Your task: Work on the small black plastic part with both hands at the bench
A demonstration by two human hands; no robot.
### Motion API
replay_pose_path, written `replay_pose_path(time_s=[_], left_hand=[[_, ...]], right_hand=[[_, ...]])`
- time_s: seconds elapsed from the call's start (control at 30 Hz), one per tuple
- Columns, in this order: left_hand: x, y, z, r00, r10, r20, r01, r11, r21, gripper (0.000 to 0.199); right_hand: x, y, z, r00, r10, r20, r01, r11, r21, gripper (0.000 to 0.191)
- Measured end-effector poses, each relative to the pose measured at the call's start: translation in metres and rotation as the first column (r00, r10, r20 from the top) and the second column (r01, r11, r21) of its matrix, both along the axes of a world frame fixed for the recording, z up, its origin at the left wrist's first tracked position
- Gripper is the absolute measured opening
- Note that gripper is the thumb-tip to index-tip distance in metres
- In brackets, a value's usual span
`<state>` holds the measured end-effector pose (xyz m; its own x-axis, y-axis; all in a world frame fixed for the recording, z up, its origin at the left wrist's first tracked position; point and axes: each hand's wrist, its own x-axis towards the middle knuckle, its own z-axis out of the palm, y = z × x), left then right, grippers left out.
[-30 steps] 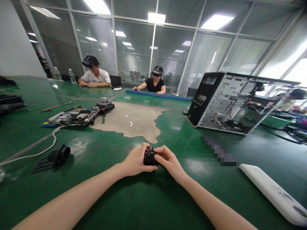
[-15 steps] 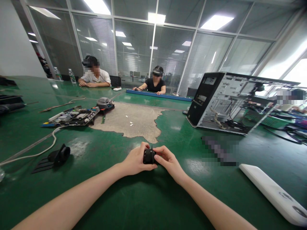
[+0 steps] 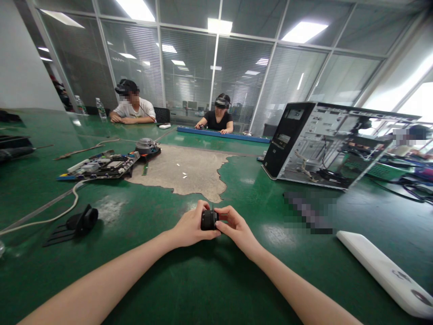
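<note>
A small black boxy device (image 3: 207, 220) is held between my hands over the green table, near the middle of the view. My left hand (image 3: 191, 225) wraps its left side, thumb and fingers closed around it. At its right edge, a thin upright black flange shows, and the fingertips of my right hand (image 3: 235, 227) pinch there. Its underside and the parts beneath my fingers are hidden, so I cannot tell its exact kind. To the left lies a black plastic part (image 3: 83, 221) with a round end and flat prongs.
A bare brown patch (image 3: 189, 169) marks the green table (image 3: 162, 284). Behind at left sit a circuit board (image 3: 101, 164) and a fan (image 3: 147, 146). An open computer case (image 3: 304, 144) and a white power bank-like slab (image 3: 379, 271) are at right. Two people sit opposite.
The black device has turned slightly in my fingers; my hands stay in nearly the same place. Across the table, the person in black has shifted a hand a little.
</note>
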<state>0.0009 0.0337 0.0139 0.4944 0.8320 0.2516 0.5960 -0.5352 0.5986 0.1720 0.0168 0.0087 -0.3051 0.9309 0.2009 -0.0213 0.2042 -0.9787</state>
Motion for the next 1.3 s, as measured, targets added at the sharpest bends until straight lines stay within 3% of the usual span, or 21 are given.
replay_pose_path(time_s=[0.2,1.03,1.3], left_hand=[[0.0001,0.0003,-0.0015,0.999,-0.031,-0.012,0.031,0.998,0.049,0.054],[0.0000,-0.0005,0.0013,0.999,-0.019,0.027,0.021,0.997,-0.077,0.049],[0.0005,0.0006,-0.0004,1.000,-0.020,0.009,0.020,1.000,-0.023,0.053]], right_hand=[[0.0008,0.0023,-0.0012,1.000,-0.028,0.013,0.028,0.999,-0.015,0.022],[0.0030,0.0002,0.0009,0.999,0.023,0.028,-0.022,0.999,-0.026,0.027],[0.0025,0.0050,-0.0056,1.000,-0.023,0.010,0.023,0.999,-0.032,0.023]])
